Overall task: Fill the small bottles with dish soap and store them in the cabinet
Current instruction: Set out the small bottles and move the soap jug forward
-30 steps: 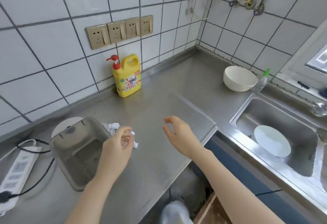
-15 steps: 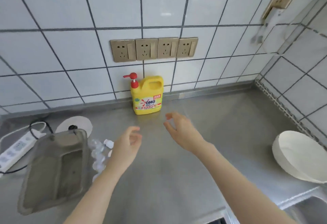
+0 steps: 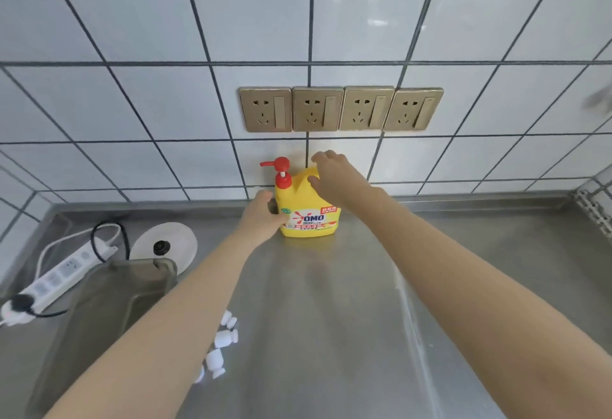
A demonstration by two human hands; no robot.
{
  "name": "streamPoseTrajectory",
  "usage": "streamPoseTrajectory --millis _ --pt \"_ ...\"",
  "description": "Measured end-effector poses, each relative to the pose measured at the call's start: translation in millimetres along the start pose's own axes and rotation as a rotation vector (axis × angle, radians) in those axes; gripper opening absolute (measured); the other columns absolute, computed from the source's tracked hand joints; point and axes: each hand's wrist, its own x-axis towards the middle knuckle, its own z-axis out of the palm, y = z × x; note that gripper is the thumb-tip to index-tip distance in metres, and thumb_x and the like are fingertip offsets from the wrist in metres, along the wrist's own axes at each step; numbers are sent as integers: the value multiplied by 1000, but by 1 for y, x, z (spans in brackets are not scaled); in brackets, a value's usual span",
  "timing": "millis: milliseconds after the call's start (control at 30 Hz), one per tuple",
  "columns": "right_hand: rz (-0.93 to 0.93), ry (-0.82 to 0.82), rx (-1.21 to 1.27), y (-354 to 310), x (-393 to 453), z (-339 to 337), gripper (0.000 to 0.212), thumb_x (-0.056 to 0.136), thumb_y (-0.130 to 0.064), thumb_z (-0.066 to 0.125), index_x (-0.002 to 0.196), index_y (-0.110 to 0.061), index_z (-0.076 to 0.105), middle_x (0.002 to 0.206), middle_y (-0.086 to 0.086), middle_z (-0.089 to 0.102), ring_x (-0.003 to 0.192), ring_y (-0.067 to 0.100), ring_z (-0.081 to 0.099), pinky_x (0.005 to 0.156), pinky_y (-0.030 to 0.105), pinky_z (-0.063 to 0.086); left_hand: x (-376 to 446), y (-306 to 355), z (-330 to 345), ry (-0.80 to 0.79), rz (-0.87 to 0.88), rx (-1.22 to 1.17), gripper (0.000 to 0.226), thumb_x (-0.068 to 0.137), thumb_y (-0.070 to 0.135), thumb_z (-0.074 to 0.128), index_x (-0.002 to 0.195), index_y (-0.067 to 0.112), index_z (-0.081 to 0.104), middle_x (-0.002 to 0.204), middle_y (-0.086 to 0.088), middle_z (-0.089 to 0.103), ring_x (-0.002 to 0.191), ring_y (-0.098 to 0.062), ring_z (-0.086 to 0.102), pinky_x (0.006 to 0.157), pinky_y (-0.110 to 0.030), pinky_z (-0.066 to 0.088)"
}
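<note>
At the tiled counter (image 3: 331, 336), left hand (image 3: 265, 216) grips the dish soap jug (image 3: 311, 216), right hand (image 3: 334, 177) seemingly curling over it; small bottles (image 3: 222, 345) await filling.

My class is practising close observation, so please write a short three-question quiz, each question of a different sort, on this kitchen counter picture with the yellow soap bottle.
1. True or false: the left hand touches the yellow soap bottle low on its side.
2. How many wall sockets sit in the row above the bottle?
3. The small white bottles lie: A) inside the grey tub; B) on the steel counter beside the tub; C) in the right hand.

Key: 1 true; 2 four; 3 B.
</note>
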Motion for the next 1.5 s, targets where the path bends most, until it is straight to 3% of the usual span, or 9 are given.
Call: streamPoseTrajectory --millis 133,200,367,567,700,867,1100,1333,1500 --pt "-15 -63 -38 8 12 12 45 96 -29 49 134 -6 42 128 14 53 118 34 48 95 42 45 29 -3 0 -94 -46 -148 88 76 7 76 146 19 22 126 6 44 117 -17 50 95 -33 43" --pt "-36 -59 -70 13 14 17 45 95 -30 49 134 -8 42 127 13 53 118 34 48 95 41 45 40 -10 2 -131 -17 -161 94 71 6 79 144 27 24 135 3 47 120 -23 52 100 -44 46" --pt "-70 -41 -113 16 14 24 50 94 -37 50 138 -16 40 129 12 51 116 35 47 96 42 44 48 -19 12 -98 55 -180 76 70 7 81 128 25 35 125 0 55 115 -22 54 96 -43 49" --pt "10 -188 -51 5 1 31 40 96 -41 45 135 -33 42 123 11 51 118 35 41 99 46 31 34 -38 19 -54 159 -218 76 63 1 84 121 23 40 119 -1 60 110 -20 58 92 -38 50" --pt "33 -196 52 0 -17 25 35 95 -37 50 129 -32 49 118 8 55 120 33 41 101 45 29 17 -41 21 -32 196 -258 73 62 0 85 119 21 44 116 1 59 111 -20 57 87 -29 50" --pt "27 -108 114 -8 -50 13 33 89 -39 57 122 -34 57 120 -3 61 120 28 45 98 41 31 -21 -46 16 -55 274 -299 73 63 2 85 118 26 44 120 -2 61 110 -21 58 86 -36 53" --pt "48 -114 169 -22 -115 13 34 82 -43 62 114 -32 62 116 -4 65 114 24 54 100 46 41 -93 -64 20 -82 283 -319 76 54 31 86 119 29 47 122 3 61 110 -19 59 87 -40 53" --pt "44 -122 170 -38 -178 28 35 81 -45 65 115 -33 62 118 -8 65 116 22 54 100 43 40 -156 -93 31 -75 274 -313 68 64 16 85 111 43 44 117 15 60 108 -9 59 90 -42 53" --pt "37 -118 164 -45 -209 44 34 83 -44 64 116 -34 62 117 -6 66 117 23 53 100 42 39 -188 -114 39 -74 247 -319 66 61 26 82 111 47 44 113 21 62 108 -8 60 91 -42 53"
